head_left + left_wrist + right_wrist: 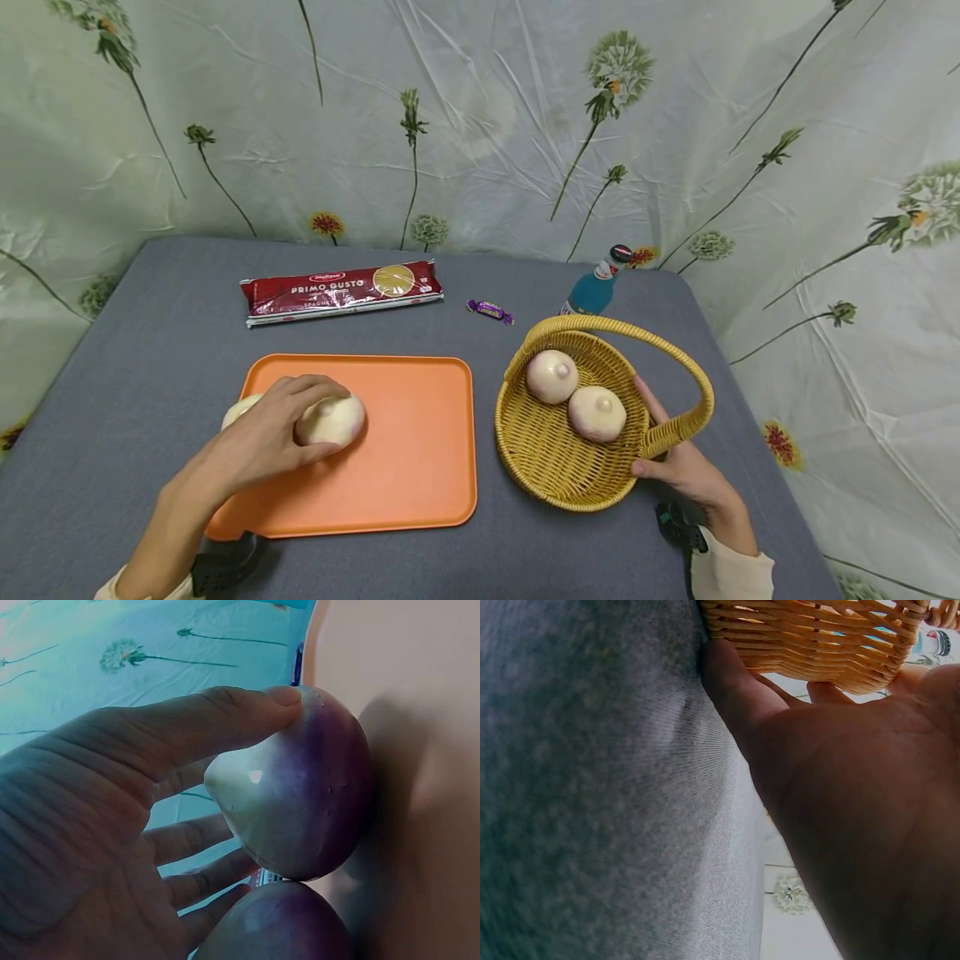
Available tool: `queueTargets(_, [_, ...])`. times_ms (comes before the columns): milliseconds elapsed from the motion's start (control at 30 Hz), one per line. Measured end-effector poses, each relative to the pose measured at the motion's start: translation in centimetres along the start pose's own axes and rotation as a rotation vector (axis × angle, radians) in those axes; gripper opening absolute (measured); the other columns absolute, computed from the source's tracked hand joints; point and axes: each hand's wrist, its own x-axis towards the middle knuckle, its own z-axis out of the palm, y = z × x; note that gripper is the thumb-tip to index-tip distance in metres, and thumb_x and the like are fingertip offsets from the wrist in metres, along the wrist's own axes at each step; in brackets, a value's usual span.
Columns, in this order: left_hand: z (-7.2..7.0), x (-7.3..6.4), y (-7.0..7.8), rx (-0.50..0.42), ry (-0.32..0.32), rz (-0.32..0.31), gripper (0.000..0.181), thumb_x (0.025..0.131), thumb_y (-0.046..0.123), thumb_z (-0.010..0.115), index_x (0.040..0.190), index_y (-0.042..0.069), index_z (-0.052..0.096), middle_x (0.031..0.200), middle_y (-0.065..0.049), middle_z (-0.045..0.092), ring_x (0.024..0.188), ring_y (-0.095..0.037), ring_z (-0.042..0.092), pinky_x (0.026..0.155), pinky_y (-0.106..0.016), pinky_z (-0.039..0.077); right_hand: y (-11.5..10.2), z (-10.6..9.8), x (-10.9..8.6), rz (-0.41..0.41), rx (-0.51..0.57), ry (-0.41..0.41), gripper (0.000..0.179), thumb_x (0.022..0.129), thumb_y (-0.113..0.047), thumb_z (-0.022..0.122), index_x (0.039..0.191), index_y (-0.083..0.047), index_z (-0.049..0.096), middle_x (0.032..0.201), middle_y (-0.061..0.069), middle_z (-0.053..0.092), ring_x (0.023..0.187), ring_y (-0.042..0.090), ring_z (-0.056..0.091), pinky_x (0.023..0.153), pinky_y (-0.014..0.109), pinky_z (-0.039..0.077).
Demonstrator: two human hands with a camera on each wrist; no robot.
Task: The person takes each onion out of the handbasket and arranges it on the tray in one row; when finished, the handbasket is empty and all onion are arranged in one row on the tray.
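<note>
My left hand [273,433] reaches over the left side of an orange tray [420,442]. Its thumb and fingers hold a white and purple turnip [300,784], thumb on one side and fingers on the other. A second turnip [281,926] lies right beside it, partly hidden under the hand in the head view. On the right, my right hand [693,471] holds the side of a yellow wicker basket [551,479], thumb and fingers spread on either side of the handle's foot. Inside the basket are two turnips [552,377], one [597,414] nearer the middle.
Behind the tray lies a red spaghetti packet [341,292]. A purple wrapped candy [491,312] sits to its right. Just behind the basket is a bottle of blue drink [592,292], its lower part hidden by the basket. The grey tabletop [517,550] meets a flowered cloth at the back.
</note>
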Motion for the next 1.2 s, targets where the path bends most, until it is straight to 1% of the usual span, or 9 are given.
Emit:
queueTargets(100, [0.0,-0.1,0.1,-0.004,0.002,0.002,0.055,0.072,0.021,0.091,0.12,0.017,0.066,0.125,-0.008,0.063,0.116,-0.03,0.055,0.09,-0.051,0.048,0.1,0.0,0.0,0.023,0.003,0.007,0.116,0.085,0.005,0.074,0.161,-0.018,-0.009,0.163,0.029,-0.012,0.148,-0.004,0.017,0.105,0.014,0.038])
queueTargets(367, [0.0,0.0,0.3,-0.009,-0.028,-0.027,0.054,0.073,0.022,0.089,0.122,0.017,0.065,0.127,-0.009,0.062,0.116,-0.031,0.052,0.089,-0.053,0.048,0.1,0.0,0.0,0.008,0.001,0.004,0.115,0.085,0.006,0.074,0.161,-0.016,-0.01,0.163,0.031,-0.011,0.149,-0.004,0.018,0.105,0.014,0.038])
queueTargets(533, [-0.2,0.2,0.4,0.0,-0.029,-0.029,0.056,0.075,0.026,0.088,0.125,0.015,0.065,0.128,-0.01,0.061,0.117,-0.032,0.052,0.089,-0.053,0.048,-0.2,0.1,0.0,-0.013,0.002,-0.005,0.114,0.085,0.007,0.073,0.161,-0.015,-0.01,0.161,0.033,-0.012,0.149,-0.002,0.019,0.105,0.014,0.038])
queueTargets(767, [-0.4,0.7,0.9,0.019,-0.044,-0.047,0.059,0.078,0.03,0.086,0.13,0.013,0.062,0.133,-0.011,0.059,0.123,-0.035,0.049,0.094,-0.059,0.045,-0.2,0.1,0.0,-0.017,0.005,-0.007,0.113,0.086,0.007,0.072,0.161,-0.015,-0.009,0.162,0.032,-0.012,0.149,-0.003,0.017,0.105,0.013,0.036])
queueTargets(1033, [-0.4,1.3,1.8,-0.014,-0.041,-0.029,0.057,0.08,0.029,0.084,0.131,0.013,0.062,0.133,-0.009,0.059,0.125,-0.034,0.047,0.097,-0.058,0.044,0.3,0.0,0.0,0.006,0.029,-0.005,0.114,0.086,0.007,0.073,0.161,-0.016,-0.01,0.164,0.027,-0.013,0.15,-0.001,0.015,0.107,0.015,0.036])
queueTargets(1200, [-0.1,1.4,1.9,-0.009,-0.049,-0.028,0.058,0.079,0.027,0.084,0.131,0.013,0.062,0.133,-0.009,0.059,0.125,-0.033,0.047,0.096,-0.057,0.046,0.2,-0.1,0.0,-0.007,0.023,-0.008,0.113,0.086,0.006,0.072,0.161,-0.015,-0.01,0.163,0.029,-0.013,0.15,-0.001,0.016,0.106,0.015,0.038])
